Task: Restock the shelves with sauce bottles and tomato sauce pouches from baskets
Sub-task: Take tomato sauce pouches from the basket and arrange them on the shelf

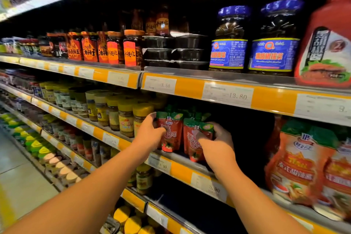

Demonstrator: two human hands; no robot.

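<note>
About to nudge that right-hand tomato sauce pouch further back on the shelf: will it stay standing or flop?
Probably floppy: the right pouch is a soft stand-up bag that the right hand grips. It may tip if pushed near the top, though the left pouch beside it, held by the left hand, could brace it.

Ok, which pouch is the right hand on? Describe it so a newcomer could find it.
Find the shelf edge with the 13.80 price tag; look at the shelf below it. Two red tomato sauce pouches stand there beside yellow-lidded jars. The right hand grips the right pouch, next to the dark gap; the left pouch is under the left hand.
</note>
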